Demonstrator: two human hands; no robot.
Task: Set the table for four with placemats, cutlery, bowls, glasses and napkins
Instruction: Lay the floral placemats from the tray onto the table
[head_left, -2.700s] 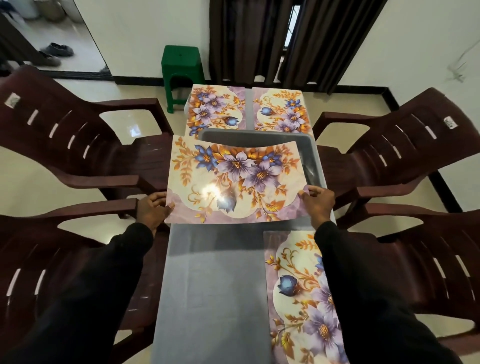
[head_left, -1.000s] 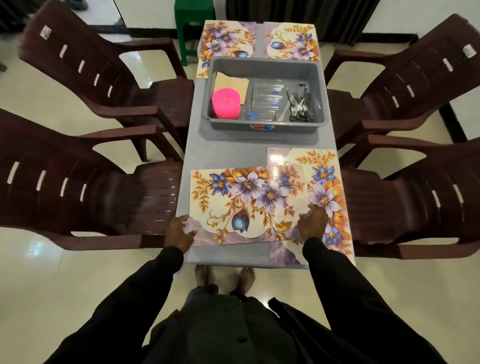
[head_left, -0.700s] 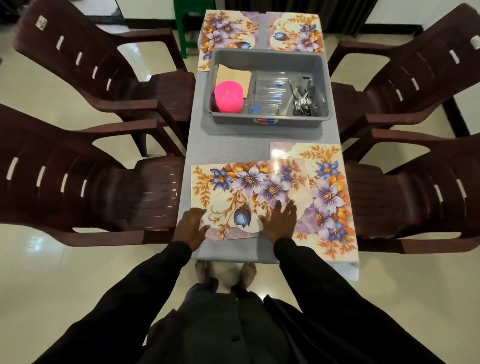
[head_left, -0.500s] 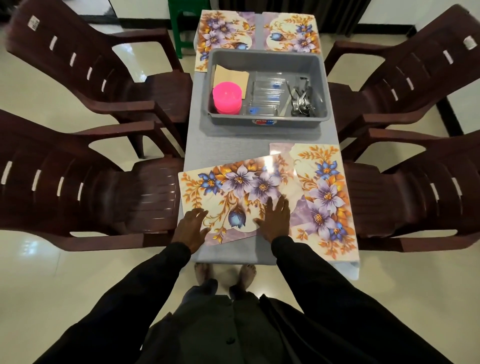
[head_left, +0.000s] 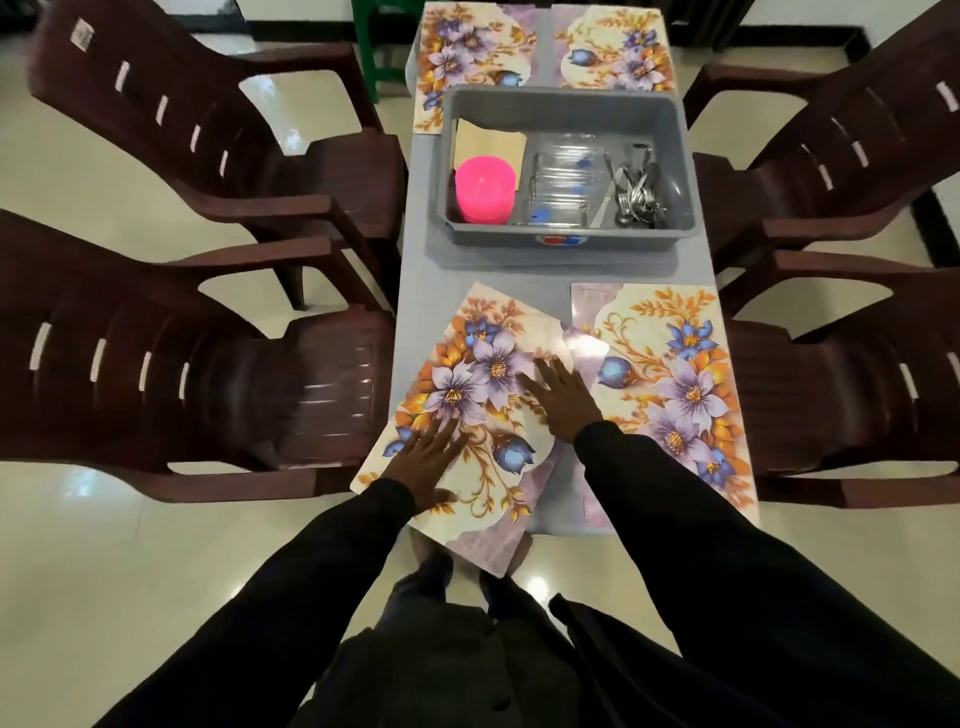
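A floral placemat (head_left: 483, 374) lies askew on the near left of the grey table (head_left: 415, 260), its near corner hanging over the table's end. My left hand (head_left: 423, 462) and my right hand (head_left: 563, 400) both press flat on it with fingers spread. A second floral placemat (head_left: 670, 384) lies beside it on the near right, and two more placemats (head_left: 467, 52) (head_left: 618, 49) lie at the far end. A grey tub (head_left: 566, 109) in the middle holds stacked pink bowls (head_left: 484, 189), clear glasses (head_left: 566, 176), cutlery (head_left: 636, 200) and brown napkins (head_left: 488, 143).
Brown plastic armchairs flank the table: two on the left (head_left: 218, 374) (head_left: 249, 130), two on the right (head_left: 852, 374) (head_left: 831, 156). A green stool (head_left: 379, 47) stands beyond the far left corner. My feet show below the table's near end.
The placemat came down from in front of me onto the near left of the table. Both hands went from gripping its edge to pressing flat, and they have turned it clockwise.
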